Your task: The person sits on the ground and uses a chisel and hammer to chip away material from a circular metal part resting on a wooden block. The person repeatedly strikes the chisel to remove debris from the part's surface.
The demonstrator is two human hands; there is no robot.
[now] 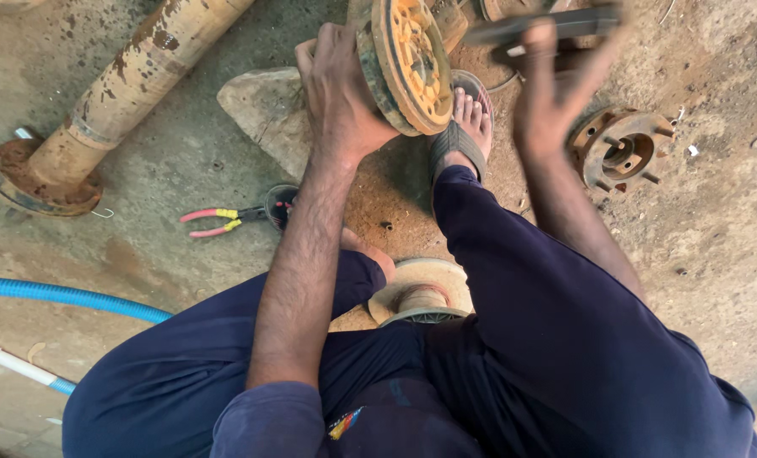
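My left hand [338,85] grips the rim of a round metal brake drum [406,61] with a worn orange face, held upright on edge on the ground. My right hand [552,80] is raised to the right of the drum, blurred, and closed on a dark flat metal tool [548,25]. My sandalled foot [468,127] rests just below the drum. My legs in dark blue trousers [531,322] fill the lower part of the view.
A rusty axle tube [132,76] with a flange lies at the upper left. A stone [264,106] sits behind my left arm. Red-handled pliers [217,220], a blue hose [64,295], a rusty wheel hub [620,148] and a round part [421,288] between my legs lie around.
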